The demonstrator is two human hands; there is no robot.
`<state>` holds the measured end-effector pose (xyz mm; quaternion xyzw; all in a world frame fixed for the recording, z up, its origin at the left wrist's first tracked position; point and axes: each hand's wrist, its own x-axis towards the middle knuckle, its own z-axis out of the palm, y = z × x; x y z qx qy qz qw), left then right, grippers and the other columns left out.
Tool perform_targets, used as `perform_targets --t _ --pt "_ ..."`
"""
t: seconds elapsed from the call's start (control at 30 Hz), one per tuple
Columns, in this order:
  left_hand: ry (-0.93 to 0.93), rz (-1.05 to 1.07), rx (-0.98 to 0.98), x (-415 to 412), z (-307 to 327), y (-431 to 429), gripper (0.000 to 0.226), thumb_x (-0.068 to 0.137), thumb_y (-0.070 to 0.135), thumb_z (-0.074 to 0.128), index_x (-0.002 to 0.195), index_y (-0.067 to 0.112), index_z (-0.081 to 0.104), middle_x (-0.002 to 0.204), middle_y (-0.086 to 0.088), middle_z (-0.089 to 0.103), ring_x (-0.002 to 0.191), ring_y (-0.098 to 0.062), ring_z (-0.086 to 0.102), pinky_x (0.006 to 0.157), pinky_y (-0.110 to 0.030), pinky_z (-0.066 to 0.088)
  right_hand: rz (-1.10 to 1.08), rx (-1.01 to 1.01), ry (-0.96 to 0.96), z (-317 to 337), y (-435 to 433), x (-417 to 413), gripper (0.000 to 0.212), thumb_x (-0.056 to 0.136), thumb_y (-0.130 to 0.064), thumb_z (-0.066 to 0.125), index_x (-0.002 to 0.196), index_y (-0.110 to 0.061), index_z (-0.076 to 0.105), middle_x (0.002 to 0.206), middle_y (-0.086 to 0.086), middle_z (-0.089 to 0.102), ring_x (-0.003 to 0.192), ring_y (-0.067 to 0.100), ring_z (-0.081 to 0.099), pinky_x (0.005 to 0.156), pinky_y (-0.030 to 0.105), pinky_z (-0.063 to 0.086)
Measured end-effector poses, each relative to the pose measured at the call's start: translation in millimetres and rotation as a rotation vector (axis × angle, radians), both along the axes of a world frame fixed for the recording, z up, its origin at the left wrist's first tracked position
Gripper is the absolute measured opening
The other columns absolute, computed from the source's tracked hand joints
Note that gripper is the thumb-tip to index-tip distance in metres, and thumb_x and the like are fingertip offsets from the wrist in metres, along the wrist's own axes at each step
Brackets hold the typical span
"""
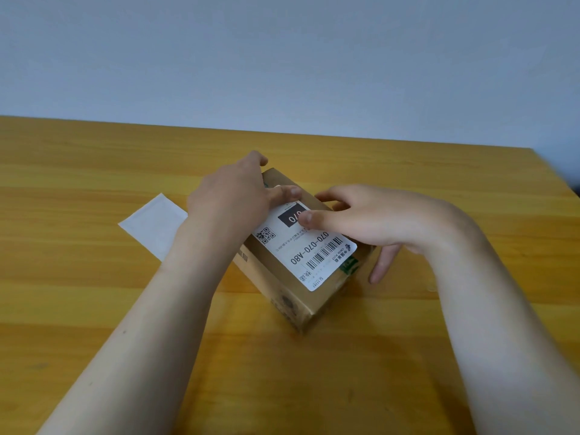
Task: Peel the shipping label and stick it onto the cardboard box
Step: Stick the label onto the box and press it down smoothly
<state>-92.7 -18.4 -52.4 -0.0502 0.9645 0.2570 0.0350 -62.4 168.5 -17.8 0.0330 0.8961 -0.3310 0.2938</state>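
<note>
A brown cardboard box (282,296) stands on the wooden table, turned at an angle. A white shipping label (309,255) with a barcode, a QR code and "070-070-A80" lies flat on its top face. My left hand (232,196) rests on the box's far left side, its fingertips on the label's far edge. My right hand (370,215) lies over the right side of the box, thumb pressing on the label's black patch, other fingers hanging down beside the box. The far part of the box is hidden under both hands.
A white backing sheet (153,224) lies flat on the table (94,293) to the left of the box, partly under my left forearm. The table's far edge meets a pale wall; its right corner is at the upper right.
</note>
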Motion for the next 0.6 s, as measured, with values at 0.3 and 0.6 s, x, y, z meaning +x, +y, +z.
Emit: perform_targets --t 0.3,0.6 --pt "0.045 -0.020 -0.127 0.8 -2.4 -2.0 0.076 0.087 0.082 0.043 0.153 0.047 0.032 0.134 -0.010 0.061 0.121 -0.038 0.058 0.083 -0.041 0.046 -0.046 -0.020 0.455 -6.7 9.3 -12.9 0.065 0.094 -0.060 0.067 0.153 -0.044 0.047 0.161 -0.013 0.042 0.119 0.006 0.054 0.080 0.025 0.043" --pt "-0.065 -0.065 -0.094 6.5 7.7 2.5 0.074 0.082 0.078 0.058 0.136 0.028 0.050 0.129 -0.010 0.051 0.095 -0.028 0.055 0.075 -0.035 0.043 0.024 -0.059 0.396 -15.7 10.7 -20.7 0.079 0.079 -0.062 0.081 0.150 -0.044 0.050 0.153 -0.015 0.049 0.109 0.003 0.053 0.072 0.014 0.040"
